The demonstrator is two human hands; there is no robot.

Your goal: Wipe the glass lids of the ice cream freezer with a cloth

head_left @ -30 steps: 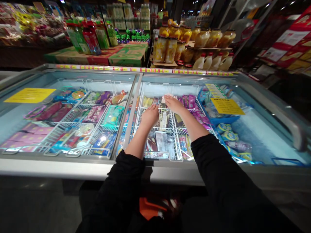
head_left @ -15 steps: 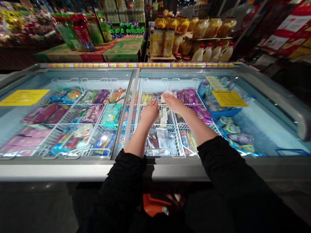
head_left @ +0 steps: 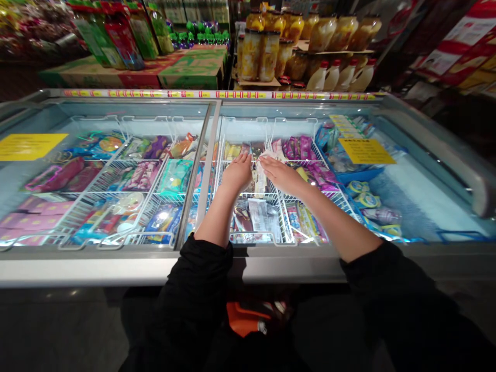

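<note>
Over the glass-topped freezer (head_left: 116, 268), the left hand (head_left: 237, 173) is held unclenched, seemingly empty; at its three o'clock, the right hand (head_left: 284, 177) is flattened, its grip on the whitish cloth (head_left: 267, 154) at eleven o'clock unclear. If pressed too lightly, it could be left behind.

Glass jars (head_left: 268, 57) are stacked in tiers at the back, bottles (head_left: 123, 44) are kinda crammed onto printed cartons (head_left: 194, 67), and the dark grey floor (head_left: 58, 330) is dotted with reflections (head_left: 73, 293).
</note>
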